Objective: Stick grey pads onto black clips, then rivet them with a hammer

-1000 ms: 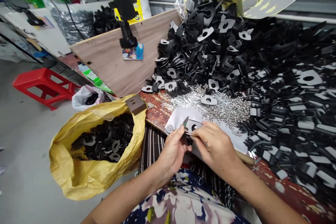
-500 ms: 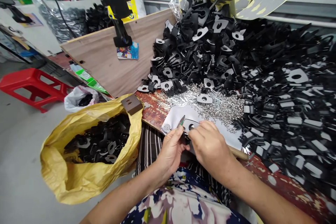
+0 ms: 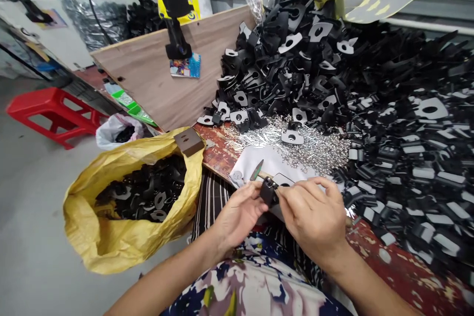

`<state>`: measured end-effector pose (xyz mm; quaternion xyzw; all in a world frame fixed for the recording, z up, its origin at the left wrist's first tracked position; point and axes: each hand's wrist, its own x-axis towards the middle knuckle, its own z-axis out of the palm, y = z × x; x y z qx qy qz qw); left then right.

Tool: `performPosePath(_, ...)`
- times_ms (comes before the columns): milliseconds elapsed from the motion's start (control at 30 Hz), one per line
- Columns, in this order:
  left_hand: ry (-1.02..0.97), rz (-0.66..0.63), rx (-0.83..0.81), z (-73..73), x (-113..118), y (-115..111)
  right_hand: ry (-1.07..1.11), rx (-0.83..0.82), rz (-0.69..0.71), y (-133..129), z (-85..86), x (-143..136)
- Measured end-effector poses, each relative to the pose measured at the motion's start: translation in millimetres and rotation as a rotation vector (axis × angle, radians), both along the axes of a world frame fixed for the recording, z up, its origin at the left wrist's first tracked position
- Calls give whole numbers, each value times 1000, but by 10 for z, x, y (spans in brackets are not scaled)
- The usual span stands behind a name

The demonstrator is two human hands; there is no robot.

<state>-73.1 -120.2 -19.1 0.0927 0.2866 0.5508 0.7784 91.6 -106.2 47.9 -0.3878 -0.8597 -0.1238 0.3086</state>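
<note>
We are holding a small black plastic clip (image 3: 269, 193) between both hands, just above the near edge of the worn, red-painted bench (image 3: 215, 143). Our left hand (image 3: 240, 212) is pinching its left side, palm turned partly up; our right hand (image 3: 313, 212) is pressing thumb and forefinger together against its right side. Whether those right fingers are also gripping a tiny pin, we cannot tell. A pale grey plate with a round hole is showing just beyond, seemingly part of the clip.

We are judging the clip light and stiff, slightly slippery where smooth, its narrow lugs probably the most fragile part. The thicker black body is offering the surest hold, with fingertips at opposite sides.

Beneath the hands, a pointed dark-metal hammer head (image 3: 256, 170) is lying on a thin white sheet (image 3: 247, 158). Beyond it, a loose spread of shiny metal pins and rings (image 3: 322, 150) is crowding the space, and a dense heap of black-and-grey plastic parts (image 3: 418, 173) is hemming in the right. We are having more room over the lap and leftward, where a wide-mouthed yellow woven sack (image 3: 83, 232) is standing beside the bench, a brown holed block (image 3: 189, 143) resting at its rim.
</note>
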Motion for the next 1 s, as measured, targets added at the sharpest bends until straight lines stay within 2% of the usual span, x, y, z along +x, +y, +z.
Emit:
performPosePath(100, 231, -18, 158, -34, -71, -137, 39, -36, 18, -113, -140, -62)
performPosePath(167, 532, -49, 293, 5, -181, -212, 84, -180, 88, -139, -247, -64)
performPosePath(233, 832, -84, 353, 72, -356, -250, 118, -370, 137, -104, -340, 38)
performPosePath(267, 942, -115, 345, 100, -452, -253, 106, -430, 115, -65, -380, 133)
performPosePath(333, 1064, -169, 276, 115, -610, -231, -7, -441, -20, 42, -460, 380)
performPosePath(400, 1086, -196, 187, 52, -665, -176, -176, -414, -157, 149, -548, 629)
performPosePath(467, 1056, -189, 145, -73, -604, -100, -278, -466, -207, 214, -632, 808)
performPosePath(567, 1023, -130, 121, -262, -412, 19, -285, -602, -270, 201, -690, 938)
performPosePath(633, 1048, -98, 110, -328, -309, 76, -264, -648, -291, 135, -653, 985)
performPosePath(833, 1144, -60, 143, -348, -248, 115, -6, -433, -116, -158, -413, 1020)
performPosePath(900, 1178, -34, 175, -370, -245, 116, 66, -388, -73, -232, -422, 958)
performPosePath(1000, 1232, 8, 217, -404, -229, 122, -11, -375, -31, -286, -507, 857)
